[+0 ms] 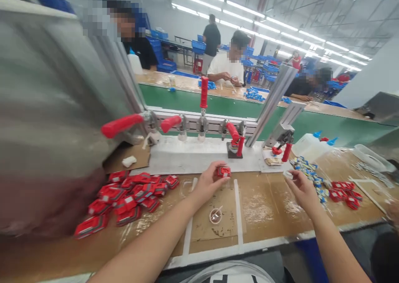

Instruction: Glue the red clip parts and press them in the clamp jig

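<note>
Left hand (208,183) pinches a small red part (223,171) between thumb and fingertips, right at the front edge of the white fixture plate (193,155). Using that plate as reference for everything else.

Far left of the plate: big grey blurred panel (46,121), too smeared to read. Front-left of the plate: loose pile of red parts (124,195) on the brown bench (264,208), several overlapping. Small white scrap (129,161) on cardboard just off the plate's left end.

Along the plate's back edge: row of red-handled toggle clamps. Leftmost clamp handle (121,125) lies out towards the left, next clamp handle (170,123) also tilted left, middle clamp handle (204,92) stands upright, fourth clamp (235,139) sits on the plate just behind the held part.

Front of the plate, below the left hand: small round cup (215,215) with a stick in it, on a cardboard patch framed by white tape.

Right hand (301,187) grips a small white piece (288,175) in its fingertips, just off the plate's front-right corner. Right of the plate: heap of small blue-and-white pieces (308,171), then a few more red parts (343,189). White squeeze bottles with blue tips (311,143) stand at the plate's right end.

Behind the plate: green conveyor belt (187,100), other people seated on its far side.
</note>
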Demonstrator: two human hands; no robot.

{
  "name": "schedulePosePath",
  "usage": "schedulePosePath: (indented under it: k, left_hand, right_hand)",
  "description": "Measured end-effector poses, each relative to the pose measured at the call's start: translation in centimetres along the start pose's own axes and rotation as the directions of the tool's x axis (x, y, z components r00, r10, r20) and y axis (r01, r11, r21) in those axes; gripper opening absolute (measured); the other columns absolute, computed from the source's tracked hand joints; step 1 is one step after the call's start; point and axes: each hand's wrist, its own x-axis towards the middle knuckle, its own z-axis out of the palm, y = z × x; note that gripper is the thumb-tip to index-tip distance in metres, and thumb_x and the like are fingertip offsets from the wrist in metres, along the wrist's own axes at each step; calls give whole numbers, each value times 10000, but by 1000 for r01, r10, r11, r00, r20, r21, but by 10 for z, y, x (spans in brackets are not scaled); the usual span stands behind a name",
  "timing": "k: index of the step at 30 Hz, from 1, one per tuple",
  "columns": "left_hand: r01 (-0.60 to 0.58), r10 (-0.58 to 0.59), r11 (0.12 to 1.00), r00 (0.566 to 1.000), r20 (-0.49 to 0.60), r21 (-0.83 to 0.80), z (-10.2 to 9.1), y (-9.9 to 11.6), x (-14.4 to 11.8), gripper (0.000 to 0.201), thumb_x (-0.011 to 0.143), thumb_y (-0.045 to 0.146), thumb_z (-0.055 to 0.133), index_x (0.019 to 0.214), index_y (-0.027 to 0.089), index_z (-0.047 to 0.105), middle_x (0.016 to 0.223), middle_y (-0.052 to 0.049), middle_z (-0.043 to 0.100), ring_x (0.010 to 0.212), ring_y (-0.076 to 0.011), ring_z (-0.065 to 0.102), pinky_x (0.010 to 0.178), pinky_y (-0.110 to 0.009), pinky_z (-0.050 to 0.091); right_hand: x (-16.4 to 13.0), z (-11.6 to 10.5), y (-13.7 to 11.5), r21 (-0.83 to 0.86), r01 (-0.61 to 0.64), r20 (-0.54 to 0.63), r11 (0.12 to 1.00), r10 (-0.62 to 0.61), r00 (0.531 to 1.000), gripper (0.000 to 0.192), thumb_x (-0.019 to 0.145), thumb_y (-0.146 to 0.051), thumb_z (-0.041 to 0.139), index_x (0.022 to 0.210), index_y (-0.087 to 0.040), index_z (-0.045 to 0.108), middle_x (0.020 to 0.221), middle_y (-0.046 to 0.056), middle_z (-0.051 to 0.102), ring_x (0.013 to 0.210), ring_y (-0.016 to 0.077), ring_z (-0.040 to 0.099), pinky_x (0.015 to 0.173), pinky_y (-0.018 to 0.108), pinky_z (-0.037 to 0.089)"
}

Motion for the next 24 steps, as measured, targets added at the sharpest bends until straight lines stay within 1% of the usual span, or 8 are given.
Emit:
schedulePosePath:
  k: [3, 7, 9, 12, 15, 19, 21, 24]
  left_hand:
    - [-44, 44, 999, 999, -17, 16, -2, -1, -3, 561, 895, 337, 723, 1378, 255, 449, 1226, -76, 689, 1086, -188, 701, 984, -378, 574]
    - [-87, 89, 991, 996, -12, 106, -6, -2, -7, 646, 874, 346, 772, 1421, 282, 435, 1197, -57, 679, 1112, -198, 682, 1028, -396, 547]
    - [-111, 117, 979, 993, -27, 171, -9, -2, -9, 656, 853, 337, 799, 1412, 285, 460, 1198, -53, 682, 1119, -209, 680, 1050, -409, 534]
    - [-166, 189, 938, 981, -48, 306, -11, -1, -9, 587, 855, 312, 798, 1368, 282, 513, 1214, -50, 689, 1147, -226, 670, 1063, -420, 524]
    - [-272, 302, 862, 953, -1, 428, -13, 0, -9, 451, 914, 279, 728, 1327, 271, 548, 1235, -61, 683, 1171, -239, 662, 1046, -417, 530]
    - [-420, 413, 731, 900, 140, 537, -15, 2, -9, 433, 943, 184, 659, 1351, 263, 536, 1246, -73, 680, 1177, -243, 657, 1017, -408, 543]
    - [-472, 444, 665, 873, 202, 579, -17, 4, -10, 444, 953, 150, 627, 1371, 260, 527, 1257, -80, 679, 1183, -242, 651, 1013, -401, 543]
    - [-537, 456, 565, 836, 305, 627, -17, 9, -10, 368, 1006, 164, 538, 1362, 260, 550, 1248, -88, 682, 1182, -236, 643, 1010, -383, 539]
  right_hand:
    - [-10, 41, -40, 344, -16, 146, 939, -37, 989, 469, 848, -600, 728, 1107, -212, 674, 838, 54, 662, 701, 202, 604, 624, 320, 515]
    - [-9, 75, -85, 505, 33, 254, 863, -185, 950, 359, 876, -530, 744, 1080, -235, 719, 1083, 99, 688, 942, 241, 647, 768, 342, 558]
    - [-6, 86, -102, 565, -16, 323, 825, -203, 924, 366, 875, -543, 744, 1086, -245, 726, 1064, 95, 706, 923, 245, 662, 784, 366, 574]
    - [-4, 102, -121, 590, -180, 483, 787, -165, 860, 448, 895, -597, 704, 1165, -240, 723, 852, 59, 714, 756, 226, 672, 745, 399, 589]
    - [-7, 116, -136, 580, -288, 579, 762, -136, 804, 561, 897, -646, 678, 1289, -245, 683, 766, 39, 692, 706, 227, 669, 702, 404, 590]
    - [-9, 130, -144, 580, -363, 605, 729, -87, 792, 622, 872, -642, 711, 1366, -274, 624, 769, 28, 677, 666, 214, 645, 623, 368, 571]
    - [-8, 134, -143, 577, -391, 612, 717, -62, 789, 615, 867, -636, 719, 1350, -266, 626, 762, 25, 673, 646, 200, 626, 596, 347, 555]
    - [-8, 139, -139, 570, -438, 636, 696, -36, 771, 621, 844, -638, 743, 1311, -239, 650, 715, 11, 652, 628, 184, 605, 578, 321, 537]
